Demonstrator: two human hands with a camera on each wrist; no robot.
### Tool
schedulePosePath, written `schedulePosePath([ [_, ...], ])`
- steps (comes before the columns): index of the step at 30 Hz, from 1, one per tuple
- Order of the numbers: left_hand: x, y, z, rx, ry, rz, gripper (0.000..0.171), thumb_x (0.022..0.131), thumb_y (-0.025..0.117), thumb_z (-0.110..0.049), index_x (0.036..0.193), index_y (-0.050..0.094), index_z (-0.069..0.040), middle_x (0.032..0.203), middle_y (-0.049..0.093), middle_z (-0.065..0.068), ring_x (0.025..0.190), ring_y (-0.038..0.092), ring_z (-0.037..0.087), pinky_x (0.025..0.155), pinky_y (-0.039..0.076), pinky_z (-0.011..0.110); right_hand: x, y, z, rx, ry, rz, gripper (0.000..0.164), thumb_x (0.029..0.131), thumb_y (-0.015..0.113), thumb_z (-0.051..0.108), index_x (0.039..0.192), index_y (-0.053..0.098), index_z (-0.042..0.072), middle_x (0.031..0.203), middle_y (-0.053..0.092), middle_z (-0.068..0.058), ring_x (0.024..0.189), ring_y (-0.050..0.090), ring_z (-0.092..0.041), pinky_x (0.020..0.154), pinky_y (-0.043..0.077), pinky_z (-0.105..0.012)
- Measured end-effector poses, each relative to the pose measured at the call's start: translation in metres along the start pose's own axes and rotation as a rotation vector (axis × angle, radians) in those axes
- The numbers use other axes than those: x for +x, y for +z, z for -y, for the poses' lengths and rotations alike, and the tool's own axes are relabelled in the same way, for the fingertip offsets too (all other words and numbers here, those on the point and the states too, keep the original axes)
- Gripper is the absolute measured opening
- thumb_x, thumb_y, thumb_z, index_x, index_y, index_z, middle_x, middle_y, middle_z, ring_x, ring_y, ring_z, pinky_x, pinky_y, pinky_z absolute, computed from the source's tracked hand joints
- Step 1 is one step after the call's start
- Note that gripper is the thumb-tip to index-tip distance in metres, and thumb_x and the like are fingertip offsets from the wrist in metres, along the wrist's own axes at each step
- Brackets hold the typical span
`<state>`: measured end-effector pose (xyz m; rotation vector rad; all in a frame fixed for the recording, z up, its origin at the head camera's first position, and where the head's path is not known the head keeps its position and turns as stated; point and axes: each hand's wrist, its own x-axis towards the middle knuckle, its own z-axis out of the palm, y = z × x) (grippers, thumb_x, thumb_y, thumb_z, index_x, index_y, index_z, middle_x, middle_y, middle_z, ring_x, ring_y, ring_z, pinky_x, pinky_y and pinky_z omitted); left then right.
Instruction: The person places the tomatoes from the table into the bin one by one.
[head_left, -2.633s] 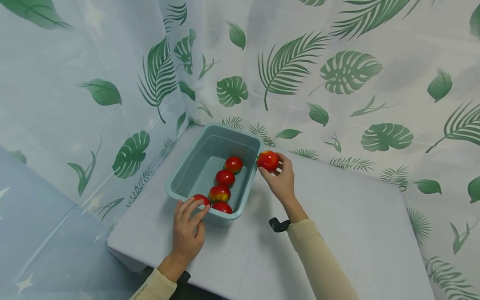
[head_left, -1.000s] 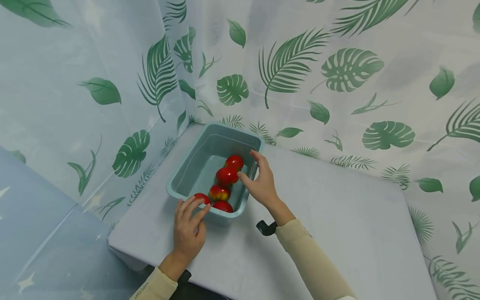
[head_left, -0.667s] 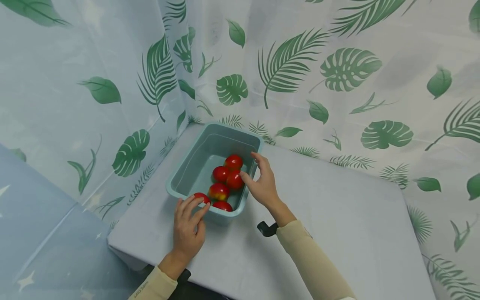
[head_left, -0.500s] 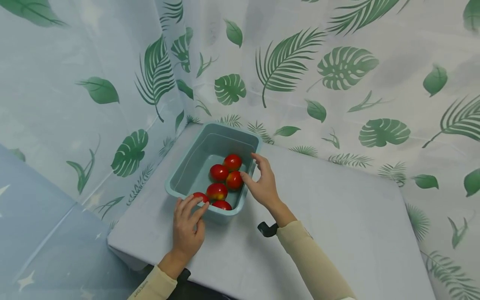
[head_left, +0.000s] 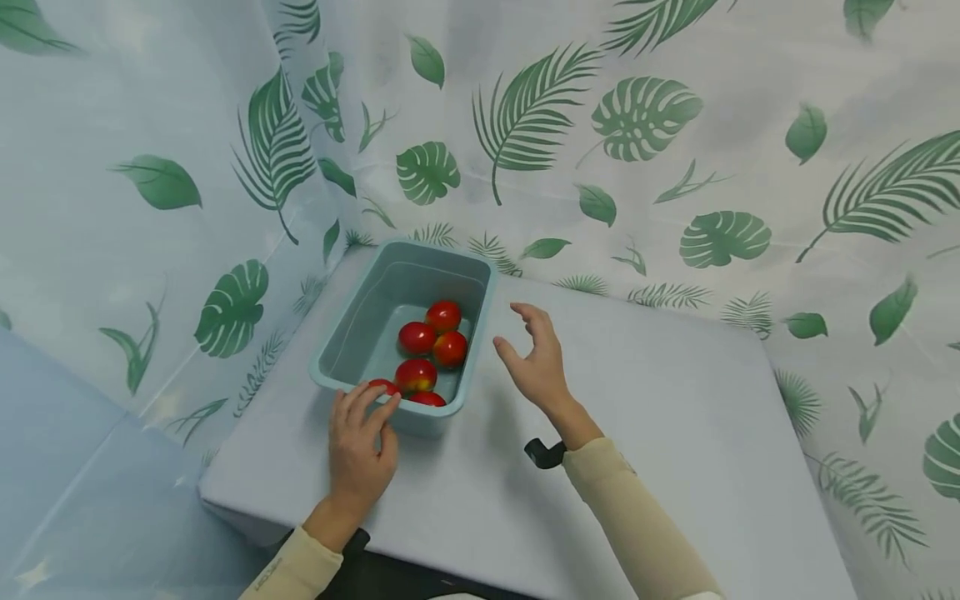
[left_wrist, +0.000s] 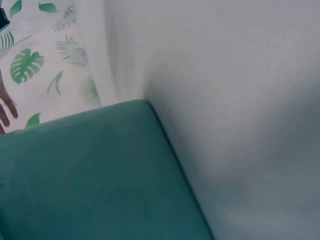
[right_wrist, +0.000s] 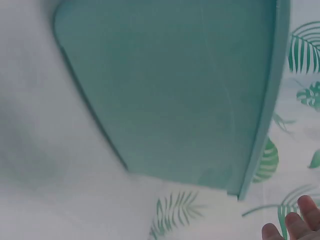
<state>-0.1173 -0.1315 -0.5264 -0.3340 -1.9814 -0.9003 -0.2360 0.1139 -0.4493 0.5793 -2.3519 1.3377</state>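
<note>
Several red apples with yellow patches lie in a blue-green plastic bin point(head_left: 341, 342). One apple point(head_left: 450, 349) lies by the right wall, touching or close to two others, a red apple point(head_left: 417, 337) and a farther apple point(head_left: 443, 316). Nearer me, the front wall partly hides the lowest apples. My left hand point(head_left: 360, 454) rests its spread, slightly bent fingers on the near rim. To the right of the bin, my right hand point(head_left: 536, 362) hovers apart from it, fingers loosely bent with nothing between them. Its fingertips point(right_wrist: 297, 226) show at the corner of the right wrist view.
The bin stands at the back left of a white-covered table point(head_left: 660, 442). Leaf-print curtains point(head_left: 540, 125) hang close behind and to the left. A black wrist camera point(head_left: 545, 453) sticks out from the right wrist.
My right hand brought an apple over the right rim and let it go among the others, one of which shifted left. The hand has since drawn back rightward. My left hand stays on the rim.
</note>
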Motion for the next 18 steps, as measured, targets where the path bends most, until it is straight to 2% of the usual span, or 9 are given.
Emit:
schedulePosePath([
  [3,0.008,-0.004,0.005,0.035,0.008,0.018,0.033,0.081,0.052,-0.002,0.105,0.075,-0.004,0.112,0.066,0.015,0.112,0.054,0.039,0.102,0.026,0.068,-0.002,-0.009,-0.003,-0.024,-0.001,-0.009,0.048,0.088,0.065,0.014,0.134,0.054,0.005,0.139,0.048,-0.014,0.129,0.045,-0.027,0.105,0.038,-0.05],
  [5,0.016,-0.007,0.008,0.05,0.023,0.036,0.028,0.082,0.054,-0.003,0.1,0.076,-0.004,0.106,0.067,0.014,0.104,0.057,0.037,0.096,0.032,0.063,-0.004,-0.018,-0.007,-0.04,0.006,-0.029,0.046,0.088,0.065,0.013,0.132,0.056,0.004,0.139,0.047,-0.014,0.13,0.045,-0.028,0.104,0.038,-0.051],
  [8,0.034,-0.015,0.011,0.072,0.024,0.113,0.02,0.082,0.058,-0.004,0.09,0.076,-0.004,0.092,0.069,0.011,0.088,0.059,0.033,0.084,0.042,0.053,-0.007,-0.03,-0.011,-0.052,0.023,-0.062,0.043,0.087,0.066,0.01,0.128,0.059,0.003,0.138,0.048,-0.014,0.129,0.045,-0.029,0.104,0.037,-0.051],
  [10,0.05,-0.022,0.014,0.105,0.015,0.197,0.015,0.082,0.061,-0.005,0.082,0.075,-0.005,0.081,0.069,0.008,0.075,0.059,0.029,0.072,0.045,0.046,-0.007,-0.036,-0.013,-0.055,0.027,-0.07,0.041,0.087,0.066,0.008,0.127,0.06,0.003,0.138,0.048,-0.013,0.13,0.045,-0.029,0.104,0.037,-0.052],
  [13,0.079,-0.03,0.016,0.172,-0.01,0.377,0.012,0.083,0.064,-0.011,0.077,0.073,-0.006,0.069,0.066,0.004,0.063,0.056,0.024,0.06,0.046,0.04,-0.007,-0.044,-0.014,-0.072,0.025,-0.065,0.039,0.087,0.065,0.009,0.126,0.061,0.002,0.138,0.048,-0.014,0.13,0.045,-0.029,0.104,0.037,-0.052],
  [16,0.108,-0.032,0.014,0.232,-0.015,0.538,0.013,0.085,0.066,-0.017,0.081,0.074,-0.007,0.067,0.064,0.002,0.061,0.056,0.023,0.057,0.047,0.038,-0.005,-0.051,-0.013,-0.102,0.017,-0.054,0.038,0.088,0.065,0.01,0.125,0.061,0.002,0.136,0.05,-0.016,0.128,0.047,-0.03,0.104,0.037,-0.053],
  [18,0.127,-0.03,0.011,0.258,-0.008,0.617,0.015,0.087,0.066,-0.019,0.086,0.075,-0.007,0.068,0.065,0.002,0.062,0.057,0.023,0.058,0.048,0.037,-0.002,-0.056,-0.011,-0.123,0.015,-0.047,0.037,0.088,0.065,0.01,0.124,0.061,0.001,0.135,0.051,-0.016,0.127,0.048,-0.031,0.103,0.037,-0.054],
])
